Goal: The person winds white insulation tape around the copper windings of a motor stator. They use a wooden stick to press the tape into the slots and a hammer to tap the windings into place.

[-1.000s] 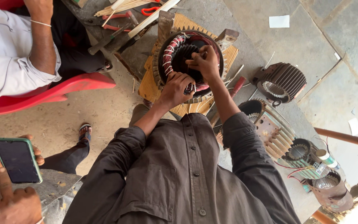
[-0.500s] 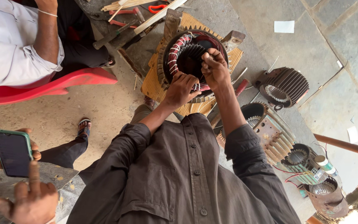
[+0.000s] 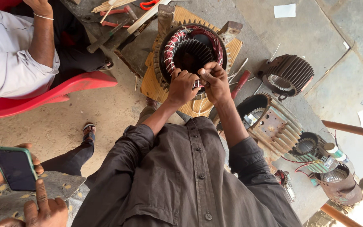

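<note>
In the head view, the person in the dark shirt reaches both arms out to a big round motor part, the stator (image 3: 192, 52). It sits on a wooden board (image 3: 190, 101) on the ground, just past the person's arms. Red and white wires wind around its ring, and its middle is a dark hole with ridges.

The left hand (image 3: 182, 86) is at the near rim of the stator. Its fingers are curled and pressed together, and they seem to pinch something small at the rim. I cannot tell what it is. The right hand (image 3: 215, 82) is just beside the left, and the two hands touch. Its fingers are bent and pressed together too, pinching at the same spot on the rim.

A tool with a red handle (image 3: 240, 84) lies on the ground just beside the right hand. More rusty motor shells lie to the right: a round ribbed one (image 3: 288, 75) farther off and a bigger one (image 3: 269, 122) near the right elbow.

At the top lie wooden sticks (image 3: 110, 5) and red pliers (image 3: 150, 4).

Another person in a white shirt (image 3: 5, 50) sits on a red chair (image 3: 43, 96) at the left. At the bottom left, someone else's two hands hold a phone (image 3: 15, 168) with a dark screen.
</note>
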`<state>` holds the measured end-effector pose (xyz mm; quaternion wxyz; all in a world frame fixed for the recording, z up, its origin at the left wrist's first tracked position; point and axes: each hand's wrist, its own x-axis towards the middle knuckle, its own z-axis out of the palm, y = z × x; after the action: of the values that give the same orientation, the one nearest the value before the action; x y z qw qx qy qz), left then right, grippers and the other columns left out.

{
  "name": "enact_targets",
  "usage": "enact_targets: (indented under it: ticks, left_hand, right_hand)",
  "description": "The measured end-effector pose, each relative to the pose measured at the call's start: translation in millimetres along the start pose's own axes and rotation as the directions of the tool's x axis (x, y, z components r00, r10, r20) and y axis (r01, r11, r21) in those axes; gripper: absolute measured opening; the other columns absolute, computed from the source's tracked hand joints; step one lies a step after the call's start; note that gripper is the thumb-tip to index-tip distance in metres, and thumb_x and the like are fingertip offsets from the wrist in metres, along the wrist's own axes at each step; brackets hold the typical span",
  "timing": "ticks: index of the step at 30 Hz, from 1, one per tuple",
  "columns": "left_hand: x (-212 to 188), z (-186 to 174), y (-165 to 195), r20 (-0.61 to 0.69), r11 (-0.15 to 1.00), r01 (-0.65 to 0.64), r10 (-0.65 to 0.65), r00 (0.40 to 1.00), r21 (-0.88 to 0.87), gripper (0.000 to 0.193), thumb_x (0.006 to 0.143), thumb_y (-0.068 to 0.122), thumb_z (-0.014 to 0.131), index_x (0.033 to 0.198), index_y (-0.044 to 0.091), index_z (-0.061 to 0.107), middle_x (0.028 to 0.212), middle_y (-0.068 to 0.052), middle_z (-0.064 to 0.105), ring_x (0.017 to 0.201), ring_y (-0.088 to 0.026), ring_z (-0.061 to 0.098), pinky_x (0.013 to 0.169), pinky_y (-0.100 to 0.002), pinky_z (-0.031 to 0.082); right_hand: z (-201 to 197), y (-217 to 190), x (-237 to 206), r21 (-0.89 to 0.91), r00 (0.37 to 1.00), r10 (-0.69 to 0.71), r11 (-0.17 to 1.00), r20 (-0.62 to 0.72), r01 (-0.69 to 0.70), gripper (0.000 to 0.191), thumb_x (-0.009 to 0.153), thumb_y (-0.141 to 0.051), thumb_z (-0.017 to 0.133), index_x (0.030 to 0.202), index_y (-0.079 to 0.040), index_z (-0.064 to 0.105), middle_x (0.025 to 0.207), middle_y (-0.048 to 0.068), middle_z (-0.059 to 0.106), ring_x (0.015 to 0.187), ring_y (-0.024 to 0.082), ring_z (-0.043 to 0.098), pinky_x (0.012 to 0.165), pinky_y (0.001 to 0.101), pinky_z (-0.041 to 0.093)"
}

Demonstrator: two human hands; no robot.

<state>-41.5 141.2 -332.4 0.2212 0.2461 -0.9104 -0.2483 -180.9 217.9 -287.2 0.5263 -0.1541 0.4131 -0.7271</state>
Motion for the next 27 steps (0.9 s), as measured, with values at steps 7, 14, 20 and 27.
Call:
enact_targets:
  ticks: [7,14,20,27]
  left_hand:
    - [-5,1,-6,-0.065,0.992,-0.115,0.118,0.991,0.042,0.045,0.077,0.03,0.089,0.111,0.009,0.069,0.095,-0.005,0.072,0.098,-0.021,0.062,0.107,-0.044,0.034]
    - [-3,-6,-3,-0.047,0.994,-0.101,0.1,0.994,-0.027,0.049,0.082,0.032,0.088,0.118,0.008,0.066,0.106,-0.006,0.072,0.108,-0.024,0.062,0.112,-0.047,0.033]
    - [-29,-26,-2,-0.226,0.979,-0.187,0.163,0.96,-0.087,0.052,0.092,0.032,0.078,0.133,0.005,0.059,0.125,-0.014,0.068,0.125,-0.029,0.058,0.116,-0.047,0.035]
    - [-89,-34,-42,-0.346,0.947,0.076,-0.187,0.919,-0.311,0.027,0.101,0.025,0.071,0.12,0.008,0.063,0.113,-0.01,0.069,0.107,-0.024,0.065,0.099,-0.041,0.053]
  right_hand:
    - [3,-26,12,0.046,0.983,-0.185,0.982,0.024,0.183,0.019,0.098,0.005,0.072,0.113,-0.006,0.067,0.093,0.009,0.072,0.077,0.016,0.065,0.067,0.0274,0.052]
    - [14,-68,5,-0.636,0.8,-0.6,0.608,0.025,0.475,0.027,0.095,-0.008,0.068,0.12,-0.009,0.059,0.121,0.001,0.065,0.116,0.015,0.064,0.103,0.0355,0.056]
    - [-9,-2,-63,-0.926,0.887,-0.443,0.375,-0.132,0.049,0.01,0.102,-0.009,0.068,0.093,-0.005,0.071,0.091,0.006,0.069,0.076,0.016,0.059,0.068,0.0338,0.05]
    - [-1,38,-104,-0.898,0.936,-0.329,0.439,-0.128,0.032,0.019,0.095,-0.013,0.077,0.11,-0.001,0.074,0.098,0.007,0.075,0.083,0.013,0.069,0.071,0.025,0.053]
